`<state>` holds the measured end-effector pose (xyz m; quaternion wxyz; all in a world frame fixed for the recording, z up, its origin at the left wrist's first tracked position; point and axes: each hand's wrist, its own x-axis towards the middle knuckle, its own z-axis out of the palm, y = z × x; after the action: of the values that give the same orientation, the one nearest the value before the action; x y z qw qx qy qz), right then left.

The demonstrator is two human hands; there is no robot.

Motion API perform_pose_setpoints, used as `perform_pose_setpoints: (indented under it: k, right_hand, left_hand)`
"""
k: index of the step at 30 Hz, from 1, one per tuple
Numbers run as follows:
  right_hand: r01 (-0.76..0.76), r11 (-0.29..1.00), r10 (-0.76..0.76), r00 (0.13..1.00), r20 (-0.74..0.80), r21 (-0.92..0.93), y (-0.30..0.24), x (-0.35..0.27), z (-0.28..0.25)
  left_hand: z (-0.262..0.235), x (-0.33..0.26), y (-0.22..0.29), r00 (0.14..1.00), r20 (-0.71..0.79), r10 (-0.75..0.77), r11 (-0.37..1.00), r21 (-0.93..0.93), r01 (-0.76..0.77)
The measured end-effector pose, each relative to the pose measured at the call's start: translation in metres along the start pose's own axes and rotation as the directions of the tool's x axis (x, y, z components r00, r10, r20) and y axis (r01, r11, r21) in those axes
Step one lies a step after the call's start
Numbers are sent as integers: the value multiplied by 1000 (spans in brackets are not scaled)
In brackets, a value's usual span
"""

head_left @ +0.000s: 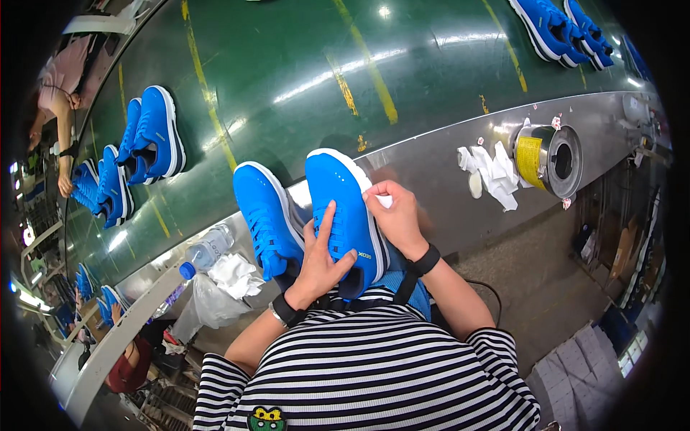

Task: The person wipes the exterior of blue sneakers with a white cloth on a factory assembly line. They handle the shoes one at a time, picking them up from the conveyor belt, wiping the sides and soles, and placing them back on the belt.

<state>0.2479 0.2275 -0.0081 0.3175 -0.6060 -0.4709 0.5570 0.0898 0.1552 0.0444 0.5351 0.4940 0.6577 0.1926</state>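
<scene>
A blue sneaker (332, 183) with a white sole lies toe-away in front of me, its heel close to my striped shirt. My left hand (320, 260) grips it over the laces and side, index finger along the lacing. At the sole's right edge near the toe, my right hand (399, 221) pinches a small white piece (386, 201), which looks like cloth or tissue; most of it is hidden by the fingers. Just left of the held shoe is a second blue sneaker (260, 197), which neither hand holds.
A green belt (287, 65) with yellow lines crosses ahead, carrying blue sneakers (159, 133) at left and others (550, 29) far right. Right on the metal ledge are white rags (494, 172) and a metal can (550, 159). A water bottle (210, 248) stands left. Co-workers sit along the left.
</scene>
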Motion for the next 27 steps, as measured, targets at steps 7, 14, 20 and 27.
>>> perform_pose_setpoints:
  k: [7, 14, 20, 27]
  right_hand:
    - [-1, 1000, 1, 1000, 2, -20, 2, 7, -1]
    - [-15, 1000, 16, 999, 34, -6, 12, -9, -4]
    - [-44, 999, 46, 996, 71, -29, 5, -1, -7]
    - [20, 999, -23, 995, -93, -31, 14, 23, -6]
  left_hand:
    - [-1, 3, 2, 1000, 1, -8, 1000, 7, 8]
    - [-1, 2, 0, 1000, 1, 0, 999, 45, 0]
    - [-1, 2, -1, 1000, -7, 15, 998, 63, -15]
    - [7, 5, 14, 1000, -15, -23, 994, 104, 25]
